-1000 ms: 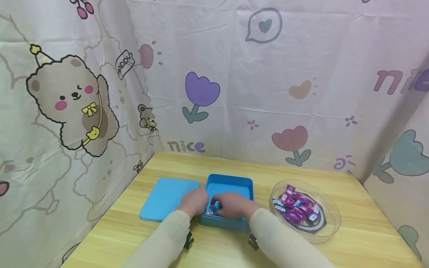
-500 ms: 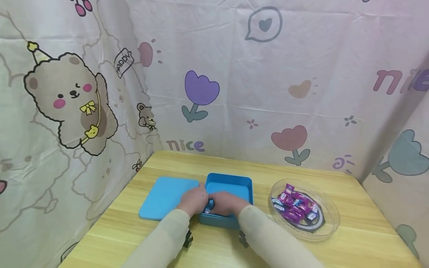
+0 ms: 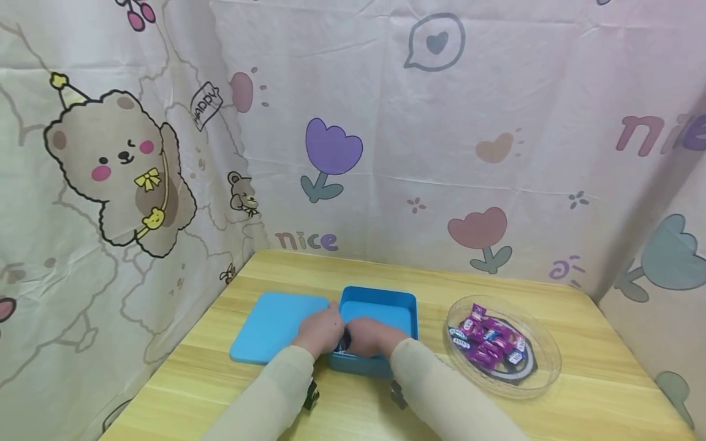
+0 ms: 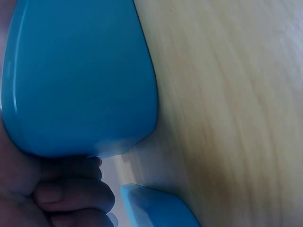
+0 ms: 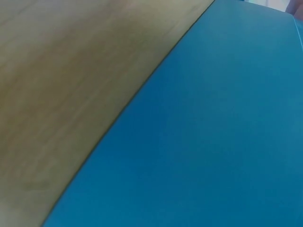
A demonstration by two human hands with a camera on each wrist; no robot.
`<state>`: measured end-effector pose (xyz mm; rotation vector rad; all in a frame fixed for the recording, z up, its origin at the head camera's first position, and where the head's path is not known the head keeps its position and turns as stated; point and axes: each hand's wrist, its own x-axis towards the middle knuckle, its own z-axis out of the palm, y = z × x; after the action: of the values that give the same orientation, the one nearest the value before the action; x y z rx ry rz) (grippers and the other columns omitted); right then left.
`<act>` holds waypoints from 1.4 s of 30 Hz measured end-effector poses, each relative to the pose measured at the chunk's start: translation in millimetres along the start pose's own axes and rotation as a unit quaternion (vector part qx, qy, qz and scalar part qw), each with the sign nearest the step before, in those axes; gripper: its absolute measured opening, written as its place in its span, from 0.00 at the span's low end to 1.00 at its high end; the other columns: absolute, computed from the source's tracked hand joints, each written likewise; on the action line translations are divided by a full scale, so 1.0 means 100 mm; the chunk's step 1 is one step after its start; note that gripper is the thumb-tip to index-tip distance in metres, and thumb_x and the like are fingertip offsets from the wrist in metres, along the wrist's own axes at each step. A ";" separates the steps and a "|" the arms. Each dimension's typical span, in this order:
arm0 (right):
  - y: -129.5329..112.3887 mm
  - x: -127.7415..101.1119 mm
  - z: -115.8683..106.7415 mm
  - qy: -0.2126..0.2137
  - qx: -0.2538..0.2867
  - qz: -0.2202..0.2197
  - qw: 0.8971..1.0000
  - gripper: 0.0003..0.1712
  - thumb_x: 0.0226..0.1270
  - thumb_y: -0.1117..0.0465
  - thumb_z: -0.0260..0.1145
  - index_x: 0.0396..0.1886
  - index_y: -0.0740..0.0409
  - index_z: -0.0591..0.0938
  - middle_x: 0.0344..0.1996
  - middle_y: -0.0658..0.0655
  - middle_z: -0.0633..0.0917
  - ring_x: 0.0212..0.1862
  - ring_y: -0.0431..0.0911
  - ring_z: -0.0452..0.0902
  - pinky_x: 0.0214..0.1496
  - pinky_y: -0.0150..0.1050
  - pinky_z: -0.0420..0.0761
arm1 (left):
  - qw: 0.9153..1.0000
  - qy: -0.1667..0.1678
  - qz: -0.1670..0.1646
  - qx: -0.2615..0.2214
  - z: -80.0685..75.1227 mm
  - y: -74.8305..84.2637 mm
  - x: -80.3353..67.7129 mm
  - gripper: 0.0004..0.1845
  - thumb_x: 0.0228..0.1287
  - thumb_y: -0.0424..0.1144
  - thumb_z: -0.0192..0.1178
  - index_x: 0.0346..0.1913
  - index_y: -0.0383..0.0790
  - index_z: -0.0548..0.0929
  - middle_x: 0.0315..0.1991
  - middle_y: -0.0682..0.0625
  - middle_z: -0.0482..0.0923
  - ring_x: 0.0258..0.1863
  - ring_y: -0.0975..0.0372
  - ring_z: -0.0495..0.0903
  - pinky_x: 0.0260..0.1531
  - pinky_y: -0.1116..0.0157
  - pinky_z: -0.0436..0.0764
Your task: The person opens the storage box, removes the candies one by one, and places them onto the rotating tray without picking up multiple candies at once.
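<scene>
In the head view a blue box [image 3: 380, 312] stands without a lid at the middle of the table. My left hand [image 3: 322, 331] holds its left wall; the left wrist view shows curled fingers [image 4: 75, 194] against the outside of the box. My right hand [image 3: 368, 337] is inside the box at the front left corner, close beside the left hand. Under its fingertips lies a small wrapped candy [image 3: 342, 348], mostly hidden. Whether those fingers pinch the candy cannot be made out. The right wrist view shows mainly the box's outer wall [image 5: 199, 123].
A flat blue lid [image 3: 270, 327] lies left of the box. On the right stands a clear round dish [image 3: 543, 367] with several purple and dark wrapped candies [image 3: 491, 337]. Printed cloth [image 3: 386, 153] hangs behind the wooden table [image 3: 601, 380] and at both sides.
My right hand has shifted a little left inside the box, toward the left hand, and now covers more of the candy. The left hand has stayed on the box wall.
</scene>
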<state>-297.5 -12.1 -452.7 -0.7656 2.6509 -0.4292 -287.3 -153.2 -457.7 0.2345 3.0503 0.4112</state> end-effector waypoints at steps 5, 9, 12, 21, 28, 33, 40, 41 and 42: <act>0.03 -0.01 0.00 0.008 0.006 -0.009 1.000 0.15 0.73 0.59 0.63 0.23 0.49 0.74 0.19 0.49 0.73 0.24 0.43 0.70 0.31 0.37 0.72 | 1.000 -0.011 -0.003 0.011 0.00 0.00 0.00 0.26 0.76 0.33 0.49 0.71 0.21 0.63 0.35 0.40 0.80 0.24 0.56 0.74 0.20 0.59 0.75; 0.06 -0.03 -0.02 0.025 0.006 -0.024 0.999 0.13 0.72 0.59 0.65 0.25 0.48 0.77 0.20 0.47 0.75 0.25 0.42 0.71 0.32 0.37 0.73 | 1.000 -0.016 -0.012 0.001 0.00 0.01 0.00 0.27 0.76 0.35 0.50 0.71 0.22 0.63 0.35 0.41 0.79 0.24 0.56 0.73 0.19 0.60 0.73; 0.09 -0.06 -0.06 0.041 0.000 -0.025 0.999 0.06 0.71 0.60 0.67 0.32 0.48 0.81 0.25 0.44 0.79 0.30 0.40 0.74 0.38 0.38 0.78 | 1.000 -0.021 -0.019 -0.011 -0.01 0.01 0.00 0.27 0.77 0.35 0.48 0.72 0.23 0.63 0.37 0.41 0.80 0.25 0.55 0.73 0.19 0.59 0.72; 0.38 -0.21 -0.22 0.095 -0.019 -0.028 0.995 0.03 0.71 0.57 0.69 0.42 0.46 0.85 0.31 0.42 0.83 0.34 0.38 0.77 0.45 0.40 0.83 | 0.998 -0.026 -0.033 -0.037 -0.01 0.02 -0.01 0.29 0.78 0.39 0.47 0.74 0.24 0.61 0.67 0.36 0.73 0.43 0.53 0.77 0.46 0.49 0.83; 0.64 -0.46 -0.46 0.171 -0.051 -0.034 0.983 0.02 0.69 0.58 0.70 0.40 0.47 0.86 0.31 0.44 0.84 0.32 0.39 0.76 0.38 0.38 0.81 | 0.997 -0.024 -0.047 -0.059 -0.01 0.03 0.00 0.28 0.79 0.39 0.43 0.74 0.25 0.61 0.62 0.36 0.76 0.38 0.53 0.76 0.29 0.57 0.79; 0.91 -0.71 -0.64 0.197 -0.038 -0.005 0.980 0.02 0.69 0.58 0.70 0.40 0.48 0.85 0.31 0.44 0.84 0.33 0.39 0.77 0.38 0.40 0.81 | 0.996 -0.026 -0.052 -0.066 -0.01 0.03 -0.01 0.29 0.79 0.40 0.42 0.75 0.26 0.61 0.66 0.36 0.73 0.44 0.52 0.78 0.40 0.52 0.82; 1.48 -1.12 -0.83 0.223 -0.068 0.012 0.972 0.03 0.70 0.59 0.68 0.38 0.53 0.84 0.28 0.45 0.82 0.30 0.41 0.75 0.39 0.46 0.81 | 0.997 -0.014 -0.026 -0.070 -0.01 0.03 0.00 0.28 0.79 0.40 0.41 0.74 0.24 0.62 0.69 0.35 0.70 0.51 0.49 0.77 0.55 0.45 0.79; 1.55 -1.18 -0.84 0.224 -0.071 0.014 0.972 0.03 0.69 0.59 0.68 0.38 0.53 0.84 0.28 0.45 0.82 0.31 0.41 0.76 0.40 0.47 0.82 | 0.997 -0.012 -0.025 -0.070 -0.01 0.02 0.00 0.28 0.79 0.40 0.41 0.73 0.24 0.62 0.69 0.35 0.70 0.51 0.49 0.78 0.55 0.45 0.79; 1.62 -1.24 -0.85 0.225 -0.071 0.018 0.971 0.03 0.69 0.60 0.68 0.38 0.54 0.84 0.29 0.45 0.83 0.32 0.41 0.77 0.41 0.48 0.82 | 0.997 -0.012 -0.028 -0.074 -0.01 0.01 -0.01 0.29 0.79 0.40 0.41 0.73 0.24 0.62 0.69 0.35 0.70 0.51 0.49 0.77 0.55 0.45 0.78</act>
<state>-307.2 204.1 -408.1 -0.7294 3.1439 -0.4508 -286.4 -152.1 -456.5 0.1456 2.9775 0.6226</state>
